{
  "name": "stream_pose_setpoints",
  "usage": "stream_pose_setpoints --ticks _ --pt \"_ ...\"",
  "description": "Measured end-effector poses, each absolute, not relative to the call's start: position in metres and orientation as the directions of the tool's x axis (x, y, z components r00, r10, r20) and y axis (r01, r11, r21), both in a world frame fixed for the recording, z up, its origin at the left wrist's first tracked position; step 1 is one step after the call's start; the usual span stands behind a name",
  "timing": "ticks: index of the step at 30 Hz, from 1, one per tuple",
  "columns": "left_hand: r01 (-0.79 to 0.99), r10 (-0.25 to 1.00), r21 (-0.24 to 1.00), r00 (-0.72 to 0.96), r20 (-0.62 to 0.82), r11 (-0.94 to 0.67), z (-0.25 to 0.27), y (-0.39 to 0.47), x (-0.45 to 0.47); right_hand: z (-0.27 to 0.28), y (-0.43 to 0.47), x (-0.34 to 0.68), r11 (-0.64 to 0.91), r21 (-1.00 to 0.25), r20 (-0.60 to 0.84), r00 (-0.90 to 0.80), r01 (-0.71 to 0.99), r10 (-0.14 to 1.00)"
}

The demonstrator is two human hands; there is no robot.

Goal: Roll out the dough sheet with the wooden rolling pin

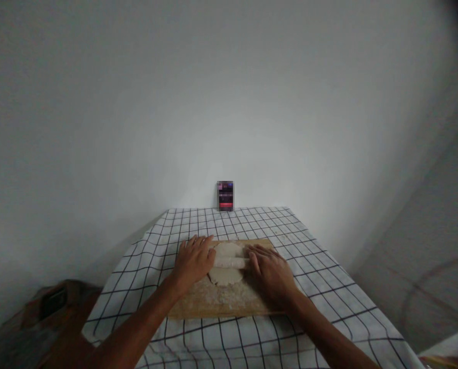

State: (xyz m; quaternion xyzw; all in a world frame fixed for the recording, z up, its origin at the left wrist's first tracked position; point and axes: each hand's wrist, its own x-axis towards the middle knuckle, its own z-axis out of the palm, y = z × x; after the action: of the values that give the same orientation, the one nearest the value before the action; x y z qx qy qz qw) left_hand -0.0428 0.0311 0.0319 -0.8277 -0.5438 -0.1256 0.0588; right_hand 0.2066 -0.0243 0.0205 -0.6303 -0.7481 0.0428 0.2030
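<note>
A flattened sheet of pale dough [225, 277] lies on a floured wooden board [221, 306]. Across the dough runs a light, flour-coated rolling pin [232, 263], roughly level from left to right. My left hand [195, 258] is over the pin's left end, its fingers bent around it and the thumb toward the middle. Over the right end rests my right hand [270, 267], fingers together and pressed down on it. Both ends of the pin are hidden under the hands. Dough shows on the near and far sides of the pin.
A white tablecloth with dark grid lines [198, 220] covers the table. A phone-like upright object with a blurred front [225, 196] leans on the pale wall [229, 102] at the far edge. Brown furniture [59, 307] stands low on the left.
</note>
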Motion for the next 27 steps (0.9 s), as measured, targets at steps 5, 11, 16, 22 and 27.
stream_pose_setpoints --ticks 5,11,16,22,27 --pt "0.932 0.911 0.062 0.334 0.243 -0.358 0.033 0.025 -0.039 0.017 -0.027 0.205 0.172 -0.315 0.256 -0.091 0.934 0.962" --pt "0.914 0.866 0.053 0.361 0.345 -0.402 0.03 0.004 -0.04 0.002 -0.035 0.209 0.209 -0.312 0.296 -0.115 0.927 0.948" --pt "0.941 0.927 0.107 0.289 0.24 -0.322 0.044 0.024 -0.03 0.021 0.008 0.208 0.145 -0.288 0.16 -0.102 0.947 0.982" --pt "0.928 0.891 0.045 0.34 0.299 -0.369 0.038 0.02 -0.03 0.013 0.014 0.215 0.198 -0.296 0.191 -0.145 0.935 0.971" --pt "0.945 0.928 0.08 0.292 0.23 -0.317 0.044 0.022 -0.027 0.015 0.013 0.212 0.135 -0.303 0.152 -0.093 0.943 0.984"
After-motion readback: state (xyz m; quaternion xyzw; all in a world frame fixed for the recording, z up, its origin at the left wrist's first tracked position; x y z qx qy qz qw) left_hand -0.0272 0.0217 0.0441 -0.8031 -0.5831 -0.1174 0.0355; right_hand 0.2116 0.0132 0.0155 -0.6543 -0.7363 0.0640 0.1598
